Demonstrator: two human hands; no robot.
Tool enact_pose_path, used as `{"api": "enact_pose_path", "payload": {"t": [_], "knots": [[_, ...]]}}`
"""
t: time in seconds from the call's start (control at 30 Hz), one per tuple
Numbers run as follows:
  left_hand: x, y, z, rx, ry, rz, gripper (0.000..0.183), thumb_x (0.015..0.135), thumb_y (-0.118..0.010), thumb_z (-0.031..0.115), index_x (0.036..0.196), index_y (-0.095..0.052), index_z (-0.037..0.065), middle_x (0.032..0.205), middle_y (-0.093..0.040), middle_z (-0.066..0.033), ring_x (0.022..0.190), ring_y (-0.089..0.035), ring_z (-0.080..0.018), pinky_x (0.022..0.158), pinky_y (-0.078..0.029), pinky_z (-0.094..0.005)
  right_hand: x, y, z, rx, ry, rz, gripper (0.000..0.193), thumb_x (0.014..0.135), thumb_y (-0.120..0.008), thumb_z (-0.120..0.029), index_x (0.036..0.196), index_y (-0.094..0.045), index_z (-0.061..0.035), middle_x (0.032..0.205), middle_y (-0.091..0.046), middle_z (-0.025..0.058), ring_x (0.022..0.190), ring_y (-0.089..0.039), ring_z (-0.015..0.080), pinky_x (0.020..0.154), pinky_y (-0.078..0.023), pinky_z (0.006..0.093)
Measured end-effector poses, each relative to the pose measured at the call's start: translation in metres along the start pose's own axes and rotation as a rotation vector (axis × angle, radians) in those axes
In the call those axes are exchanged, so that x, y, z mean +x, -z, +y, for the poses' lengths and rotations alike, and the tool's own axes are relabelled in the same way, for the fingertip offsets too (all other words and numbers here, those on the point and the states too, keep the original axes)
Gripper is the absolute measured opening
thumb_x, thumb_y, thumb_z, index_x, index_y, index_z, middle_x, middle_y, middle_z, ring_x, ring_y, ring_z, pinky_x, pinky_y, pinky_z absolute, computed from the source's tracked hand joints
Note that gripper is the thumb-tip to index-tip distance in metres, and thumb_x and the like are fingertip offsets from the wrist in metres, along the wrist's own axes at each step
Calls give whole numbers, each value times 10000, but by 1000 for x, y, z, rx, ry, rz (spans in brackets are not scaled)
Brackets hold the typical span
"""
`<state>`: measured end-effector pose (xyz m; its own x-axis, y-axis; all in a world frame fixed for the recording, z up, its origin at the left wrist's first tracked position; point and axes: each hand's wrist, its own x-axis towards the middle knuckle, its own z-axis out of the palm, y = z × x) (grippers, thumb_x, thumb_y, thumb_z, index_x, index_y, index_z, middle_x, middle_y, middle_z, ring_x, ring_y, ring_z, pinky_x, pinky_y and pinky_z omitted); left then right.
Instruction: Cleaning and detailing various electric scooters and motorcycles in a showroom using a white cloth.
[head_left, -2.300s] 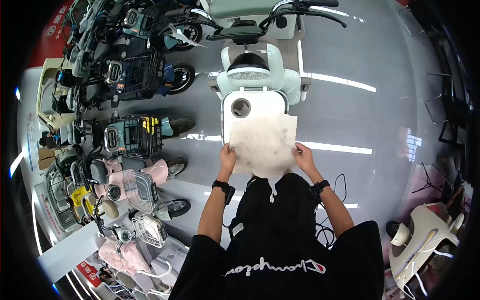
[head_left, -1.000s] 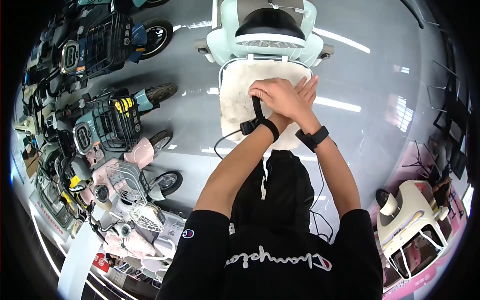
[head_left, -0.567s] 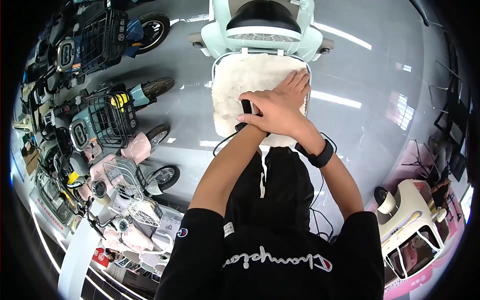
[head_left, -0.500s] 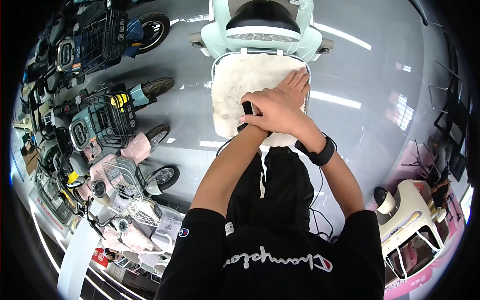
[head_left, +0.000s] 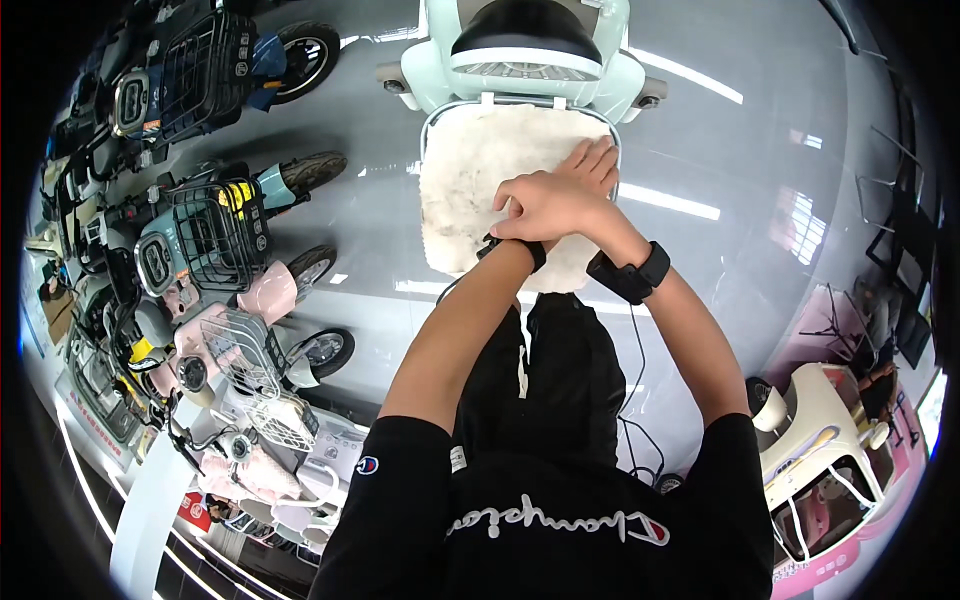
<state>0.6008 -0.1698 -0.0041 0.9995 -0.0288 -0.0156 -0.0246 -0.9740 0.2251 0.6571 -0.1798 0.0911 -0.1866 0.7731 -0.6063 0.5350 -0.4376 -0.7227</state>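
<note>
Cloth (head_left: 475, 175), apparently soft, smudged and wavy-edged, lies beneath crossed hands (head_left: 562, 205).

A stained cream cloth (head_left: 468, 185) lies over the metal-rimmed basket (head_left: 525, 100).

Layout, scooter (head_left: 425, 72) front:
Cloth (head_left: 462, 185) on front carrier (head_left: 523, 99), before headlamp (head_left: 525, 55); right hand (head_left: 558, 207) over left hand (head_left: 594, 166), above cloth; two-wheelers (head_left: 215, 235) left, vehicle (head_left: 815, 425) right.

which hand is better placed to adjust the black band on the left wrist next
Probably the right hand: it crosses over the left hand, curled close to the black wristband. The left hand stretches away from that band.
</note>
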Motion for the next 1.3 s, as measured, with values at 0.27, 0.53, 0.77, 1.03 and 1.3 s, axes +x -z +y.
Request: {"api": "enact_pose_path", "payload": {"t": [0.27, 0.53, 0.77, 1.03, 1.3], "knots": [[8, 0, 0, -103, -8, 113, 444, 836, -589, 248, 1241, -585, 65, 1483, -459, -124, 1454, -312, -299, 1201, -221, -450, 34, 13, -8, -195, -318, -251, 632, 836, -533, -560, 1156, -721, -49, 1170, -684, 232, 1063, -652, 412, 957, -484, 455], [4, -4, -4, -109, -16, 97, 399, 844, -574, 249, 1205, -616, 84, 1459, -488, -100, 1449, -321, -283, 1194, -224, -431, 29, 20, -38, -250, -430, -341, 520, 828, -619, -451, 1150, -719, -55, 1169, -709, 159, 1003, -666, 364, 917, -497, 416], [6, -10, -7, -263, -22, 171, 410, 856, -563, 269, 1222, -617, 93, 1465, -482, -95, 1454, -313, -266, 1206, -207, -428, 34, -4, 31, 501, 139, -107, 229, 879, -717, -183, 984, -653, 9, 875, -708, 125, 818, -664, 199, 779, -511, 312], [7, 6, -14, -387, -1, 139, 320, 874, -577, 171, 1173, -648, 84, 1438, -504, -75, 1426, -351, -229, 1182, -273, -393, -19, -22, 23, 562, 301, 323, 179, 857, -714, -102, 1015, -680, -27, 930, -720, 110, 864, -691, 241, 898, -508, 362], [8, 5, -19, -386, -9, 186, 268, 858, -606, 142, 1114, -676, 104, 1389, -553, -26, 1388, -402, -206, 1158, -308, -387, -43, -19, 13, -44, 514, 623, 280, 798, -711, -18, 1065, -737, -96, 1063, -730, 34, 1069, -660, 225, 1051, -449, 428]]}}
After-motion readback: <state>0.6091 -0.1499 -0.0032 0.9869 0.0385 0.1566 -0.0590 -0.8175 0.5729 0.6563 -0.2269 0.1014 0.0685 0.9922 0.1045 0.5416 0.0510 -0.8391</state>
